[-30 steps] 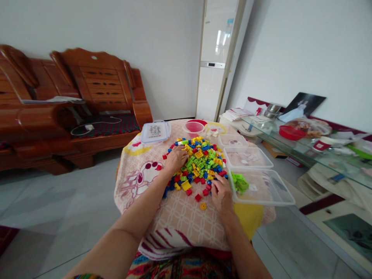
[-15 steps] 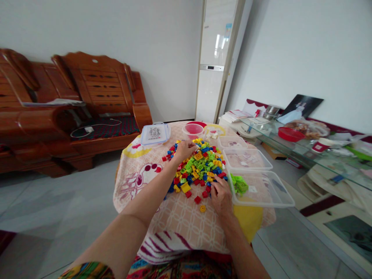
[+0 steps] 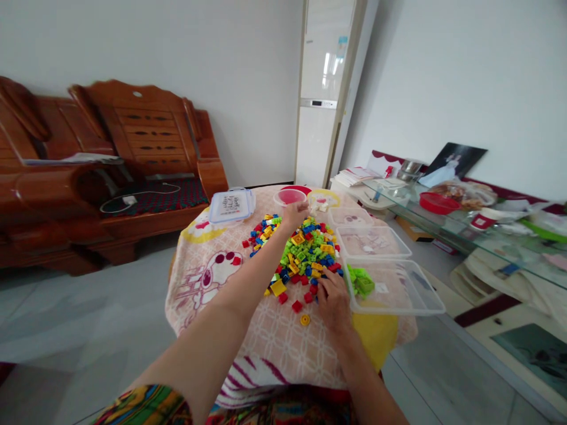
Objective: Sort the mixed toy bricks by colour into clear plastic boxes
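A heap of small toy building bricks (image 3: 305,251) in red, yellow, green and blue lies on the cloth-covered table. My left hand (image 3: 294,216) reaches over the far side of the heap, by a round clear tub (image 3: 283,198). Its fingers are drawn together, pointing at a little group of white bricks (image 3: 319,206); what they hold is too small to make out. At the heap's near right edge rests my right hand (image 3: 333,298), fingers apart and touching bricks. Beside it, green bricks (image 3: 362,282) lie in a clear plastic box (image 3: 411,307).
Two more clear containers, a middle one (image 3: 398,252) and a smaller far one (image 3: 349,216), line the table's right side. A lidded box (image 3: 231,205) stands at the far left. A loose yellow round piece (image 3: 305,319) lies in front. Right of the table is a glass-topped stand (image 3: 425,206).
My left hand has moved from over the heap forward and to the right, towards the white bricks. My right hand stays at the heap's edge. The view has shifted slightly.
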Tool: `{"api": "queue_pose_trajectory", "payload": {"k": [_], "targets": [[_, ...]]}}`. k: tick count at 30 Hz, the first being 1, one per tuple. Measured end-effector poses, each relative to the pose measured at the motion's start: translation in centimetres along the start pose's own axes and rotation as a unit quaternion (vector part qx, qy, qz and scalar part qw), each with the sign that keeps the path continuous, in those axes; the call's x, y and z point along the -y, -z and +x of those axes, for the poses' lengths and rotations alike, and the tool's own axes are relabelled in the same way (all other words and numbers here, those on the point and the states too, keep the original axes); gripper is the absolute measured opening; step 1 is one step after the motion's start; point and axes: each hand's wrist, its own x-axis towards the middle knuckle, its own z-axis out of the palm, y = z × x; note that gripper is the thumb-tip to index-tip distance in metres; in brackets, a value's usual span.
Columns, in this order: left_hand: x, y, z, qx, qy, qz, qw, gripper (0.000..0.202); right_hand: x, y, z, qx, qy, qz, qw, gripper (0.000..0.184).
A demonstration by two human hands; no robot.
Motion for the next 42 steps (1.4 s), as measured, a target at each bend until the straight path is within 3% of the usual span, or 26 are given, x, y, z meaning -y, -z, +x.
{"api": "queue_pose_trajectory", "payload": {"k": [5, 10, 15, 22, 25, 29, 32, 37, 40, 42], "targets": [[1.3, 2.5, -4.7, 0.018, -0.023, 0.085, 0.996, 0.028, 0.3, 0.2, 0.0, 0.0, -0.003, -0.001, 1.0, 0.027], [1.5, 3.5, -7.8, 0.052, -0.081, 0.233, 0.968, 0.023, 0.2, 0.2, 0.0, -0.005, 0.0, 0.001, 1.0, 0.026], [1.8, 3.4, -9.2, 0.086, -0.098, 0.302, 0.944, 0.027, 0.3, 0.2, 0.1, -0.006, 0.002, -0.002, 1.0, 0.026], [0.9, 3.0, -9.2, 0.067, -0.081, 0.276, 0.955, 0.029, 0.0, 0.1, 0.2, -0.006, 0.005, -0.009, 1.0, 0.027], [-0.5, 2.0, -8.9, 0.066, -0.076, 0.255, 0.962, 0.029, -0.1, 0.0, 0.1, -0.007, 0.002, -0.002, 1.0, 0.028], [-1.9, -0.8, -8.2, 0.094, -0.112, 0.207, 0.967, 0.025, -0.3, -0.1, 0.0, -0.006, 0.001, 0.009, 1.0, 0.028], [-2.2, -3.7, -7.2, 0.138, -0.137, 0.149, 0.97, 0.023, -0.4, -0.2, 0.0, -0.006, 0.003, 0.011, 1.0, 0.028], [-1.7, -7.8, -5.9, 0.191, -0.117, 0.059, 0.973, 0.034, -0.7, -0.3, -0.1, -0.006, 0.011, 0.008, 1.0, 0.029], [-1.4, -8.6, -6.1, 0.209, -0.132, 0.01, 0.969, 0.048, -0.8, -0.3, -0.1, -0.003, 0.008, -0.001, 1.0, 0.03], [-1.2, -8.2, -6.6, 0.219, -0.141, -0.006, 0.966, 0.051, -0.7, -0.3, -0.1, 0.0, 0.012, -0.003, 1.0, 0.03]]}}
